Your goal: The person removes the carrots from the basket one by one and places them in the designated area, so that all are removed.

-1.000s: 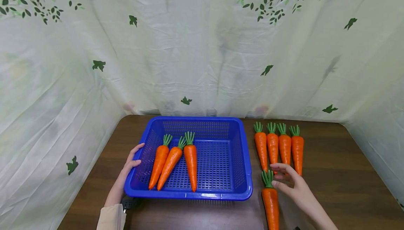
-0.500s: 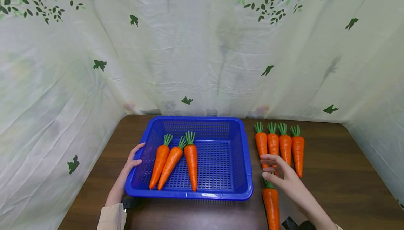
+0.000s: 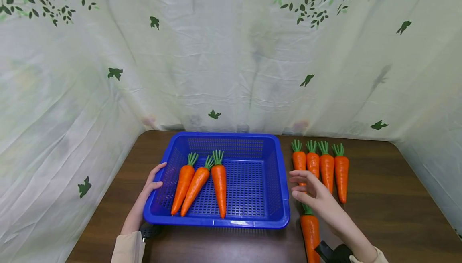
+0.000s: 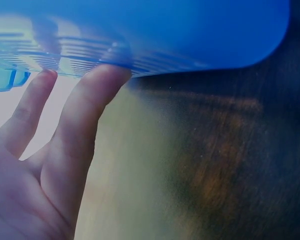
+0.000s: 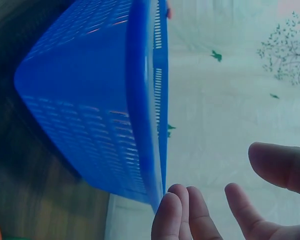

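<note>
At its left side, the blue plastic basket [image 3: 245, 223] is touched by my left hand [image 3: 146, 189]. In the left wrist view, thumb and finger press against the basket's outer wall [image 4: 200, 35], not wrapped round it. Three orange carrots [image 3: 218, 187] with green tops lie in the basket's left half. My right hand [image 3: 314, 193] hovers beside the right rim, holding nothing, its fingers loosely bent. Beneath it one carrot [image 3: 310, 235] lies on the table, its top partly hidden by the hand. Behind, several carrots [image 3: 341, 174] lie in a row, some partly covered by the hand.
The brown wooden table [image 3: 390, 199] carries everything. A pale cloth backdrop [image 3: 231, 54] with leaf prints hangs behind and at both sides. A black wrist strap [image 3: 333, 253] sits on the right forearm.
My right hand has moved left and slightly away from me, from the near carrot's green top toward the basket's right rim. My left hand, the basket and the carrots stay put.
</note>
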Demonstrator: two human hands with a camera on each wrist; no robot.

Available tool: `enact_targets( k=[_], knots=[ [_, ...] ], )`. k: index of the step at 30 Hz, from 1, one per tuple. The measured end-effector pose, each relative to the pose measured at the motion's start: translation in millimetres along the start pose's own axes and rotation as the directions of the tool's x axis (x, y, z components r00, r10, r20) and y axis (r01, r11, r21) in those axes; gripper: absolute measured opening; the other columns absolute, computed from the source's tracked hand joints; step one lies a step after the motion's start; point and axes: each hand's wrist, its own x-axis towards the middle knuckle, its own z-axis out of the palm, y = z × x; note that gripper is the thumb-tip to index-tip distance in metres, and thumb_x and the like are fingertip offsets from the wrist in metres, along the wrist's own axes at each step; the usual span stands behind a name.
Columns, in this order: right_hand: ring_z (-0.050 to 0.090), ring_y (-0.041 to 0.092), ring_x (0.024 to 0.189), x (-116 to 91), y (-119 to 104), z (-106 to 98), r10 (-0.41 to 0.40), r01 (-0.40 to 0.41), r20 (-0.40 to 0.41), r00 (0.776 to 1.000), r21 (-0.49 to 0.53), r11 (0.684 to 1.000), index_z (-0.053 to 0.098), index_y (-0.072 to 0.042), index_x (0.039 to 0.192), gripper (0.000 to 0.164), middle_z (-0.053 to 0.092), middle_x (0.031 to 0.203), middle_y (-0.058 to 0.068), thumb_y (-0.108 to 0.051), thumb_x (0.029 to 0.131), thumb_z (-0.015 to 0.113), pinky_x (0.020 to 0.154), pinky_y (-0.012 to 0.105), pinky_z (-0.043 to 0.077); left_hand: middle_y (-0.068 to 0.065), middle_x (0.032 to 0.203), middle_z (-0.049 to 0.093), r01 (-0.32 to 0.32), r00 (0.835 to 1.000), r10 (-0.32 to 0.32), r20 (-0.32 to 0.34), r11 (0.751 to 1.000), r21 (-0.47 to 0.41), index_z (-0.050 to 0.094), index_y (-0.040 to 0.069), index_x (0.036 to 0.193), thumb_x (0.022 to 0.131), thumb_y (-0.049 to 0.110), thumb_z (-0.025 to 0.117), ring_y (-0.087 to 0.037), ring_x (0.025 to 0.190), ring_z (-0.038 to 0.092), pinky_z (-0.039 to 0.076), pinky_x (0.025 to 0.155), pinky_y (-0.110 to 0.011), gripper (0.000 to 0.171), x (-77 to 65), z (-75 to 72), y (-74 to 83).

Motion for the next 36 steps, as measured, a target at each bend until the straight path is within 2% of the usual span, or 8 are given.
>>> enact_targets(
  k=[10, 18, 26, 33, 36],
  knots=[
    [0.051, 0.037, 0.112, 9, -7, 7, -0.028, 0.028, 0.05, 0.998, 0.007, 1.0, 0.038, -0.001, 0.138, 0.048, 0.047, 0.13, 0.023, -0.014, 0.096, 0.056, 0.087, 0.034, 0.047, 0.013, 0.129, 0.049, 0.002, 1.0, -0.002, -0.009, 1.0, -0.02, 0.049, 0.032, 0.137, 0.077, -0.01, 0.024, -0.002, 0.11, 0.049, 0.038, 0.089, -0.015, 0.077, 0.3, -0.2, -1.3],
    [0.05, 0.04, 0.113, 17, -14, 13, -0.011, 0.011, 0.084, 0.996, 0.003, 1.0, 0.036, -0.006, 0.141, 0.051, 0.044, 0.132, 0.026, -0.015, 0.096, 0.057, 0.088, 0.039, 0.044, 0.014, 0.129, 0.049, 0.01, 1.0, -0.01, -0.013, 1.0, -0.007, 0.049, 0.033, 0.137, 0.078, -0.01, 0.024, -0.002, 0.11, 0.049, 0.037, 0.089, -0.015, 0.077, 0.5, 0.7, 0.5],
    [0.051, 0.039, 0.113, 25, -19, 20, 0.001, -0.001, 0.106, 0.994, 0.003, 1.0, 0.038, -0.014, 0.14, 0.049, 0.047, 0.131, 0.018, -0.017, 0.095, 0.058, 0.089, 0.042, 0.044, 0.014, 0.129, 0.048, 0.005, 1.0, -0.005, -0.004, 1.0, -0.012, 0.048, 0.033, 0.138, 0.077, -0.01, 0.024, -0.002, 0.11, 0.049, 0.037, 0.088, -0.014, 0.078, 1.3, 0.3, 0.4],
    [0.052, 0.036, 0.111, 33, -23, 26, -0.04, 0.043, 0.152, 0.988, -0.019, 0.999, 0.036, -0.008, 0.14, 0.05, 0.045, 0.13, 0.021, -0.017, 0.096, 0.056, 0.088, 0.043, 0.044, 0.014, 0.128, 0.049, 0.005, 1.0, -0.004, -0.006, 1.0, 0.003, 0.048, 0.032, 0.138, 0.078, -0.01, 0.024, -0.002, 0.109, 0.049, 0.037, 0.088, -0.014, 0.077, 0.0, 0.1, -0.9],
    [0.053, 0.034, 0.109, 37, -24, 30, -0.05, 0.05, 0.178, 0.983, 0.002, 0.999, 0.034, -0.008, 0.141, 0.051, 0.044, 0.13, 0.022, -0.017, 0.096, 0.056, 0.088, 0.043, 0.045, 0.014, 0.128, 0.049, -0.001, 1.0, 0.001, -0.006, 1.0, 0.019, 0.048, 0.033, 0.138, 0.078, -0.009, 0.025, -0.001, 0.109, 0.048, 0.036, 0.088, -0.014, 0.077, 0.2, -0.6, -1.0]
  ],
)
